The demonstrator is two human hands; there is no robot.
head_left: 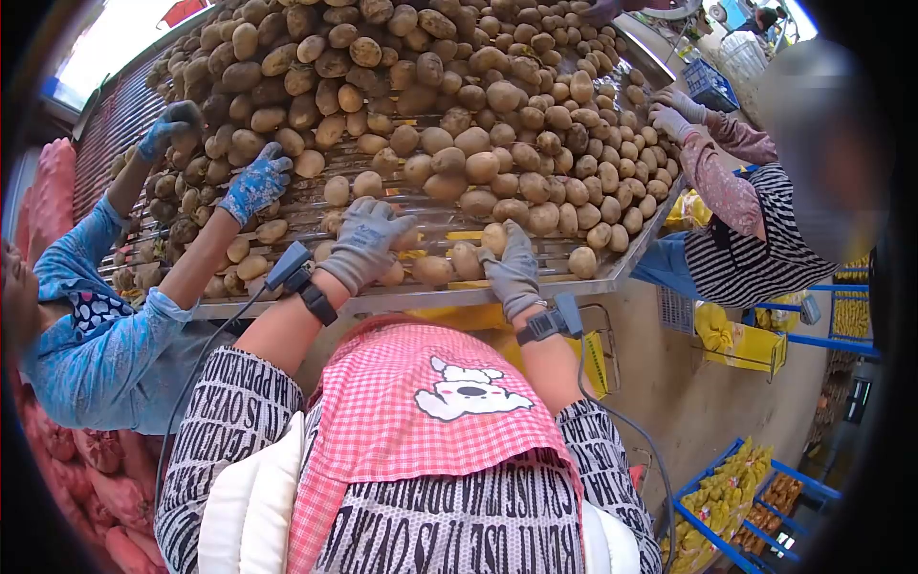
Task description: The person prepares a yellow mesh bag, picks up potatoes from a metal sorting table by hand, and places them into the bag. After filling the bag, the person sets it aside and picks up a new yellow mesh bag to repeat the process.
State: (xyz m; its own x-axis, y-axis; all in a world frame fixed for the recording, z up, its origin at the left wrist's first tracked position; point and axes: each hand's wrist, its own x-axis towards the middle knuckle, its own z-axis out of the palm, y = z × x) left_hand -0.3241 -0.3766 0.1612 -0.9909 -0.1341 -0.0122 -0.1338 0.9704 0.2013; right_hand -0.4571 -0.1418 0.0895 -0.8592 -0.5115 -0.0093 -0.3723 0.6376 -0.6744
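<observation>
My left hand [368, 244], in a grey work glove, lies palm down over the roller table [421, 206] with its fingers spread. Potatoes lie just beyond it and under its near side. My right hand [516, 268], in a matching glove, is at the table's front edge, thumb and fingers around a potato [494, 237]. Two more potatoes, one of them a brown potato [466, 259], rest on the rollers between my hands. A large potato heap [478, 124] covers the far part of the table.
At the left, a co-worker's blue patterned glove [256, 184] reaches among the potatoes. Another co-worker's grey-gloved hands [677, 117] are at the right edge. Pink sacks [96, 469] stand lower left; a blue-framed rack [727, 497] with yellow net bags is lower right.
</observation>
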